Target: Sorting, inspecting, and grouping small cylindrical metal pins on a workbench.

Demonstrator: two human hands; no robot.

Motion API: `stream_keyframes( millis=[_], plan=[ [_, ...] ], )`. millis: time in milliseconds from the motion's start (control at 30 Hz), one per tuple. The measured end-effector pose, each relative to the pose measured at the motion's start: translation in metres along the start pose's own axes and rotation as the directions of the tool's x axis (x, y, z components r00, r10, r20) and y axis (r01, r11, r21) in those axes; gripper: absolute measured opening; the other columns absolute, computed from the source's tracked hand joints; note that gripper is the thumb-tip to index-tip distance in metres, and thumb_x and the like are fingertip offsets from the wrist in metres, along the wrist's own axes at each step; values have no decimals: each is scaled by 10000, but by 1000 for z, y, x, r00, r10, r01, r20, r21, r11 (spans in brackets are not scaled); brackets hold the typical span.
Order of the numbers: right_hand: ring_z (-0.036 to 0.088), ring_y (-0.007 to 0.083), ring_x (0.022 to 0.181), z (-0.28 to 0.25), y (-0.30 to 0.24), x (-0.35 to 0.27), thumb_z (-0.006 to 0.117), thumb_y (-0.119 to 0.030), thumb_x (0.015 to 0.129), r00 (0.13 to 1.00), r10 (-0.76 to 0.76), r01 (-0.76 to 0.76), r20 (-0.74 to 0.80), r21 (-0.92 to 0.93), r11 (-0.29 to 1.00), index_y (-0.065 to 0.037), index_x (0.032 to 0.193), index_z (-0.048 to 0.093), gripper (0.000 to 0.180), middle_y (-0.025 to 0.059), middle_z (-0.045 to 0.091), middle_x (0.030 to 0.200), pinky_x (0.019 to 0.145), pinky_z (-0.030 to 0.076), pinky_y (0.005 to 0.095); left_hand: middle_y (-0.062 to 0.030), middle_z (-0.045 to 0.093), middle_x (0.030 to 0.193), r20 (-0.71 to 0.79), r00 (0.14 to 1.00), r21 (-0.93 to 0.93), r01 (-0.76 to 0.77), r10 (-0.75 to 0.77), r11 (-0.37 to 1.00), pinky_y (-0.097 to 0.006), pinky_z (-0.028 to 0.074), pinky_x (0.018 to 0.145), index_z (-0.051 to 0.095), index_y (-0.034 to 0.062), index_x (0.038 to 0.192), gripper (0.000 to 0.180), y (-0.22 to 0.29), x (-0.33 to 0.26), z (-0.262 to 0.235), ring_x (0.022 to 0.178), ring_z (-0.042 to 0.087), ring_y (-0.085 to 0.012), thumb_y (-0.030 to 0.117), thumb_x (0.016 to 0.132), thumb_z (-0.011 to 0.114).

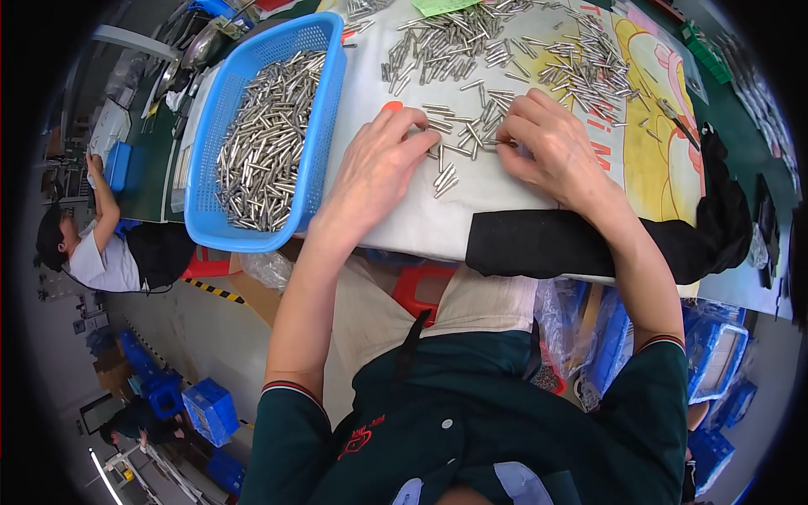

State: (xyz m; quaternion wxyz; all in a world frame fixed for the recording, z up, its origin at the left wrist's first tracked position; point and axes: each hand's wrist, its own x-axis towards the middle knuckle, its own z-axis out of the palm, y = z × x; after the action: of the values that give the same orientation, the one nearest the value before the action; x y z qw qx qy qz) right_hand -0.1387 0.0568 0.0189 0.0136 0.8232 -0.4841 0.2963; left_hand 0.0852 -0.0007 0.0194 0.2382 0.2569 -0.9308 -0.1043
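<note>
My left hand bends over the white cloth, thumb and fingertips pinched together at a short silver metal pin that partly shows below them. Across from it, my right hand is also closed, fingertips down among loose pins; whatever it grips is hidden. Between the hands lie scattered metal pins, with a small group nearer me. Larger heaps of the same pins spread beyond my hands, one of them farther right.
A blue perforated basket full of pins stands at my left. A black cloth sleeve lies along the table's near edge. At the far right is a dark-handled tool. Another person sits at a bench on the left.
</note>
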Motion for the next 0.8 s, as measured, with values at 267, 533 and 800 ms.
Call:
stream_keyframes(
  millis=[267,533,800],
  plan=[
    [520,240,749,2,5,0,620,-41,659,996,61,-63,-64,-24,998,-20,676,574,54,72,534,731,654,445,344,-90,536,829,-59,998,72,27,-23,997,-357,473,663,628,0,854,166,4,-10,6,778,562,-243,-16,690,633],
    [524,243,761,-4,14,-1,608,-79,675,993,100,-104,-68,-63,993,-28,706,589,63,70,536,728,682,449,355,-85,512,735,-57,995,241,-68,84,968,-335,489,601,576,7,690,80,3,-3,8,699,563,-205,-38,627,599],
    [536,259,793,-25,26,-3,576,-81,683,971,238,-238,0,-54,970,-12,704,580,72,87,554,744,702,452,366,-67,546,799,-74,982,188,-155,171,970,-333,473,656,556,32,794,137,3,1,4,753,572,-203,19,661,588]
  ],
)
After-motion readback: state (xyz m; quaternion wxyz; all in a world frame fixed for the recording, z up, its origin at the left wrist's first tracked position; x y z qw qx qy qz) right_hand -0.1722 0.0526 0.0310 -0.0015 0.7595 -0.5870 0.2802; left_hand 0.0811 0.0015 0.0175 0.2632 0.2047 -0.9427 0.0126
